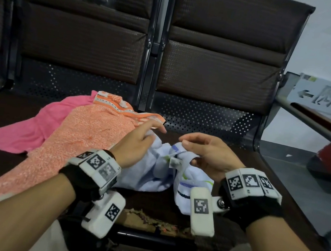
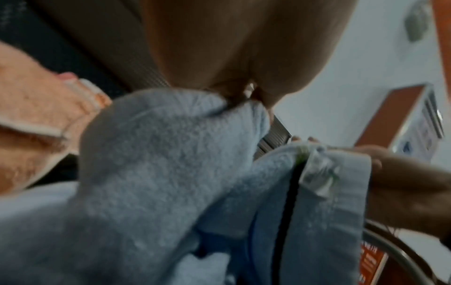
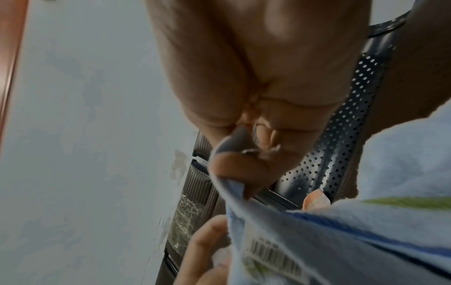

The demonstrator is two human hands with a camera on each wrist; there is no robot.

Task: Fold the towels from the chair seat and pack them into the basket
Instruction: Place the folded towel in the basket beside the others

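Pale blue towel [image 1: 153, 172] with blue, green and dark stripes and a barcode tag [image 1: 174, 162], bunched on the seat [image 1: 170, 209]; left hand [image 1: 136, 142] grips one fold; right hand [image 1: 205, 152] pinches its edge; orange towel [image 1: 73, 140] alongside.

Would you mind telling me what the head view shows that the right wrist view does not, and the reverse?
Only the head view shows the pink towel, the full spread of the orange towel and both wrists. Only the right wrist view shows the barcode label on the blue towel and the right hand pinching its edge closely. Both show that blue towel, held by both hands, and the chair backs.
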